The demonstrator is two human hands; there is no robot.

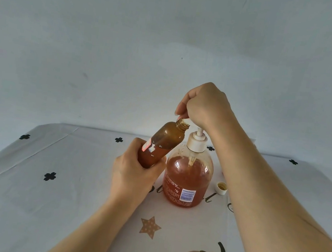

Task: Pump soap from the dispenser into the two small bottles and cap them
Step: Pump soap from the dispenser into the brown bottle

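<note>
Bottle (161, 144), gripped tilted by the left hand (134, 174), meets the pump (199, 133) the right hand (203, 105) clasps: filling. Next likely needs the cap (221, 187) below that hand.

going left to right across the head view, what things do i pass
left hand → small brown bottle → soap dispenser → white cap. The right hand is above the dispenser's pump, so it is left out of the order.
</note>
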